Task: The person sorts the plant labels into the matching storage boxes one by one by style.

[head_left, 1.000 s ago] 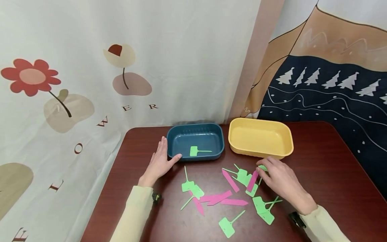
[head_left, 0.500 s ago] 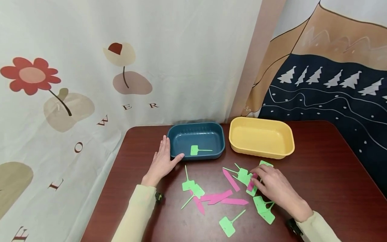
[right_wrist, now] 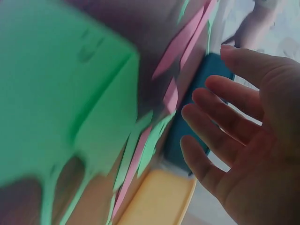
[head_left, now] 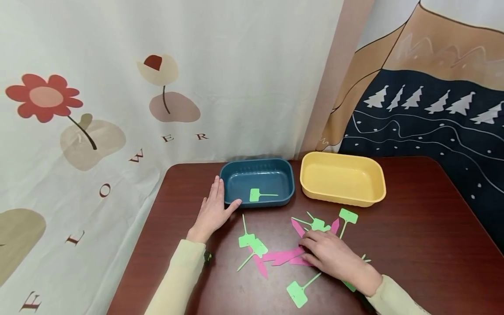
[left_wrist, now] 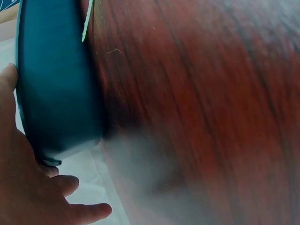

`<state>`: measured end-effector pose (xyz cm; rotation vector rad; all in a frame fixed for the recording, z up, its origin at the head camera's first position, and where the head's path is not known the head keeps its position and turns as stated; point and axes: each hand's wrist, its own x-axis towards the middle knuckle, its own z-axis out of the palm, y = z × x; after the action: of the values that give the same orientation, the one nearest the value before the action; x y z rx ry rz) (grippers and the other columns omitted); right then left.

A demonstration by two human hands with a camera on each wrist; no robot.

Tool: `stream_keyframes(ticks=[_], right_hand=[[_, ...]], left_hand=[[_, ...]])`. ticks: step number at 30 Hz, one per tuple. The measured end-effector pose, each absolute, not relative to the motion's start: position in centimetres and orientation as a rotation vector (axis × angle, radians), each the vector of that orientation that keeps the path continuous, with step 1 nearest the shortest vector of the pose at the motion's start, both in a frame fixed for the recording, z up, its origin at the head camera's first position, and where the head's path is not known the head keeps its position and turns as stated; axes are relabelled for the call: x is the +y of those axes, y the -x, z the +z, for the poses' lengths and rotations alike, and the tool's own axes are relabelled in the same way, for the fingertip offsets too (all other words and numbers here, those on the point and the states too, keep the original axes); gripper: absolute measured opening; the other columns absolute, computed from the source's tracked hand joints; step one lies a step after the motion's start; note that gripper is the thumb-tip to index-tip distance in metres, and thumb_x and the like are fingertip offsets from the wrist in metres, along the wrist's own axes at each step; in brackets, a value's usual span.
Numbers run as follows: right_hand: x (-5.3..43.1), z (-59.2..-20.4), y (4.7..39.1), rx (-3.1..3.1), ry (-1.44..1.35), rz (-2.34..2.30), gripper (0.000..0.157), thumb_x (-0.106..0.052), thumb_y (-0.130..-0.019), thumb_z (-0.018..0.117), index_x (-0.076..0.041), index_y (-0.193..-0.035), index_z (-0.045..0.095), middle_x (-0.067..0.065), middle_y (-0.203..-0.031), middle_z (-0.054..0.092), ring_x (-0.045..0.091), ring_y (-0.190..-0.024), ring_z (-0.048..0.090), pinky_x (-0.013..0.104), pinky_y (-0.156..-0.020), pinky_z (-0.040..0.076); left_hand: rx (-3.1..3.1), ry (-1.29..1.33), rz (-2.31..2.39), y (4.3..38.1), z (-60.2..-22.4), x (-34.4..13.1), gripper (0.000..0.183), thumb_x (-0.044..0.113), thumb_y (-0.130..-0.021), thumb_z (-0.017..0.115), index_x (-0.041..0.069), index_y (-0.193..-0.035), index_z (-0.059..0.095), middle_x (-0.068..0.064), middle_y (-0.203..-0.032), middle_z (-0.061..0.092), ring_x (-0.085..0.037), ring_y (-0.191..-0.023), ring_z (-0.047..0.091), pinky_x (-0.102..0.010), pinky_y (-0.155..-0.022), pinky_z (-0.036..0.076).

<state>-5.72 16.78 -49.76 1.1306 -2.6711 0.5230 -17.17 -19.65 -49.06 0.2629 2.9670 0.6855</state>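
Observation:
My left hand [head_left: 210, 214] lies against the left front corner of the dark blue tray [head_left: 292, 181], fingers along its side and thumb at its front rim. Inside that tray is one green T-shaped plant label [head_left: 254, 195]. My right hand [head_left: 332, 253] hovers over the scattered labels with relaxed, slightly bent fingers and nothing in its palm in the right wrist view. Beneath and beside its fingertips lie pink pointed plant tags [head_left: 285, 257] and several green labels [head_left: 317, 224], partly hidden by the hand. Large in the right wrist view, overlapping green labels [right_wrist: 61, 89] are close to the camera.
A yellow tray [head_left: 343, 200] stands right of the blue one, at the table's back edge. More green labels [head_left: 297, 294] lie toward the front, and others [head_left: 246, 240] near the left hand. A printed curtain [head_left: 252, 87] hangs behind the brown table [head_left: 425, 227].
My right hand has moved left and toward the front, from beside the yellow tray to over the pink tags, uncovering a green label behind it. The left hand stays at the blue tray.

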Motion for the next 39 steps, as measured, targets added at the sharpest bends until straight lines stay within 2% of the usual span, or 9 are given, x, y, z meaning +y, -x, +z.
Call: stream_keyframes(ticks=[7, 12, 18, 26, 33, 39], right_hand=[[15.0, -50.2, 5.4, -2.699, -1.223, 0.479, 0.029, -0.029, -0.09, 0.082, -0.01, -0.112, 0.075, -0.002, -0.106, 0.066, 0.016, -0.097, 0.065, 0.039, -0.084, 0.055], [14.4, -50.3, 5.4, -2.695, -1.246, 0.451, 0.022, -0.027, -0.089, 0.083, -0.012, -0.104, 0.075, -0.003, -0.098, 0.064, 0.015, -0.09, 0.063, 0.038, -0.082, 0.055], [13.9, -50.6, 5.4, -2.701, -1.232, 0.424, 0.013, -0.022, -0.087, 0.084, -0.015, -0.09, 0.073, -0.005, -0.09, 0.059, 0.015, -0.081, 0.059, 0.034, -0.076, 0.054], [13.7, -50.7, 5.4, -2.699, -1.2, 0.401, 0.019, -0.018, -0.085, 0.084, -0.017, -0.079, 0.066, -0.007, -0.08, 0.05, 0.014, -0.074, 0.053, 0.034, -0.073, 0.051], [13.8, -50.7, 5.5, -2.679, -1.214, 0.398, 0.02, -0.019, -0.086, 0.083, -0.017, -0.08, 0.065, -0.007, -0.08, 0.051, 0.014, -0.074, 0.054, 0.033, -0.074, 0.052], [13.8, -50.6, 5.6, -2.676, -1.216, 0.39, 0.021, -0.019, -0.085, 0.084, -0.016, -0.08, 0.064, -0.007, -0.081, 0.053, 0.014, -0.074, 0.055, 0.033, -0.075, 0.052]], left_hand=[[3.045, -0.329, 0.52, 17.4, -49.2, -19.5, 0.105, 0.073, -0.099, 0.045, 0.0, -0.165, 0.007, -0.015, -0.174, -0.001, -0.037, -0.159, 0.006, -0.069, -0.12, 0.013], [3.069, -0.356, 0.479, 17.5, -48.9, -19.3, 0.102, 0.068, -0.1, 0.049, -0.003, -0.164, 0.012, -0.017, -0.173, 0.004, -0.037, -0.159, 0.007, -0.069, -0.12, 0.014], [3.062, -0.351, 0.471, 17.5, -48.9, -19.3, 0.103, 0.068, -0.1, 0.049, -0.003, -0.164, 0.01, -0.017, -0.173, 0.002, -0.037, -0.159, 0.007, -0.07, -0.12, 0.013], [3.031, -0.335, 0.517, 17.5, -48.9, -19.3, 0.103, 0.068, -0.101, 0.048, -0.002, -0.164, 0.006, -0.016, -0.173, -0.001, -0.035, -0.159, 0.005, -0.068, -0.12, 0.011], [3.051, -0.337, 0.537, 17.2, -48.9, -19.5, 0.102, 0.066, -0.101, 0.05, -0.003, -0.164, 0.009, -0.018, -0.173, 0.005, -0.038, -0.158, 0.01, -0.069, -0.119, 0.014], [3.045, -0.331, 0.551, 17.1, -48.8, -19.7, 0.103, 0.067, -0.101, 0.05, -0.002, -0.164, 0.007, -0.017, -0.173, 0.002, -0.037, -0.159, 0.008, -0.069, -0.12, 0.013]])
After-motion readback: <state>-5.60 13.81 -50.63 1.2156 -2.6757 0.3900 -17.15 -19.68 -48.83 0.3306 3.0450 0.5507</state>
